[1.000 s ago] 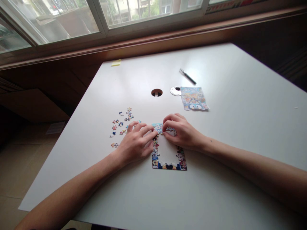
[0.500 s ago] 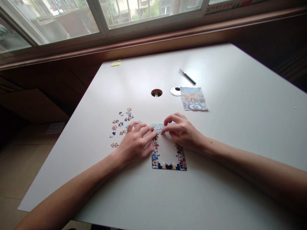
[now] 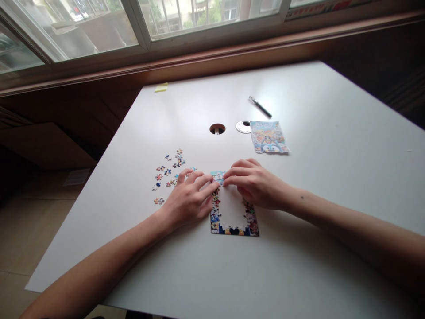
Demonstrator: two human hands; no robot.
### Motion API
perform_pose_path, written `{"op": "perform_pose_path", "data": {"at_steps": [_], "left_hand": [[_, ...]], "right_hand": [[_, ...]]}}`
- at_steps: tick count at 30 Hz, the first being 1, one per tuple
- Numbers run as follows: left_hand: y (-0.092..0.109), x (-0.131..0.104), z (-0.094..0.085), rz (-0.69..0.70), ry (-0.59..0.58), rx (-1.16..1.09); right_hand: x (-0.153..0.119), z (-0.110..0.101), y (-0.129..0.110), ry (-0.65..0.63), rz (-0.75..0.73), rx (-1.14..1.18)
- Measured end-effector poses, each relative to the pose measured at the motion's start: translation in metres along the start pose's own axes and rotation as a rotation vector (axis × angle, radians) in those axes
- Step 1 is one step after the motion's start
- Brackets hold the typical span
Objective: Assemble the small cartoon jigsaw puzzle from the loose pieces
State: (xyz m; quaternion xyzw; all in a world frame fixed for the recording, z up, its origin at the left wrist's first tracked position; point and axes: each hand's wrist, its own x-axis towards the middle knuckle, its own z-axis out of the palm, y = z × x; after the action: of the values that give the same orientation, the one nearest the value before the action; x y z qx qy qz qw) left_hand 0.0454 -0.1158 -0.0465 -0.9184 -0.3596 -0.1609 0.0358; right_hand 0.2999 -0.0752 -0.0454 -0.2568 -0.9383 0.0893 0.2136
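Observation:
A partly assembled jigsaw puzzle [image 3: 252, 223] lies on the white table, its border joined around a bare middle. My left hand [image 3: 190, 195] rests at its upper left edge with the fingers apart, fingertips touching the border and nothing held. Over the puzzle's top edge is my right hand [image 3: 255, 182], its fingers bent and close together with the tips down on the pieces. Whether a piece is between those fingertips is too small to tell. Loose puzzle pieces [image 3: 168, 172] are scattered left of the puzzle, some partly behind my left hand.
A printed picture sheet [image 3: 269, 137] lies beyond my right hand, overlapping a round metal cover [image 3: 243, 127]. Behind it is a dark pen [image 3: 260, 106]. The table [image 3: 116, 177] has a round hole [image 3: 217, 129], and a yellow sticky note [image 3: 161, 87] lies near its far edge.
My right hand's fingers have drawn closer together and shifted slightly at the top edge of the puzzle. My left hand has stayed in place.

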Motion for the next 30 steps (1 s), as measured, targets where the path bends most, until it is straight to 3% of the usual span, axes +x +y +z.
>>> {"op": "perform_pose_path", "data": {"at_steps": [14, 30], "left_hand": [[-0.0009, -0.0008, 0.0002, -0.041, 0.016, -0.082], [-0.0004, 0.0005, -0.0022, -0.034, -0.004, -0.057]], "right_hand": [[-0.0002, -0.009, 0.001, -0.096, -0.004, 0.031], [-0.0008, -0.0105, 0.0001, -0.114, -0.008, 0.012]]}}
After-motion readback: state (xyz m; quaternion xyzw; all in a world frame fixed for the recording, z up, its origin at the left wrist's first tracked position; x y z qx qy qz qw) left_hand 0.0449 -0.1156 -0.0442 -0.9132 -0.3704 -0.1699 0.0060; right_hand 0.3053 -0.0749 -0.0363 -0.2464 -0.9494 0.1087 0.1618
